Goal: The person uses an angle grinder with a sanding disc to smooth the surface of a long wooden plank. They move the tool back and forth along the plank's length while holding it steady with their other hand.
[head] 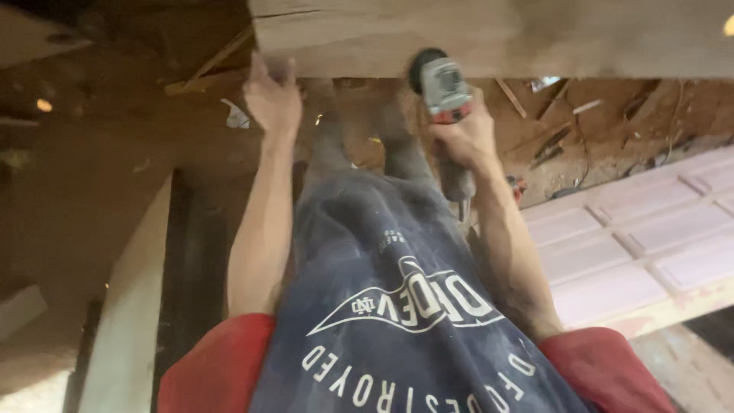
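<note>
Two hands on this one, and each has its own job. Left hand [271, 95] is up flat against the lower edge of the big wooden board [489, 34] that runs across the top of my view, fingers curled over its corner, so I'd say it's there to keep the board from shifting or chattering. Right hand [466, 134] is wrapped tight round the handle of the cordless drill [443, 92], grey body with a red band, nose pointing up and away from me into the board's edge just right of middle. I can't see the bit itself, the drill's head hides it, so whether it's biting the wood or just touching I honestly can't tell. The hands sit well apart along the board, which keeps my left fingers clear of the business end. I'm looking straight down my own front: dark blue apron [397, 306] with white print, red sleeves [214, 367] at the bottom corners, my legs going down toward a dirt floor [99, 168] littered with wood scraps [566, 130] and offcuts. Off to the right lies a pale panelled door [650, 245] flat on the ground, and to the left a long light plank [130, 306] runs toward me. As for containers, no bucket, box or tray shows anywhere, so screws or spare bits aren't in sight.
</note>
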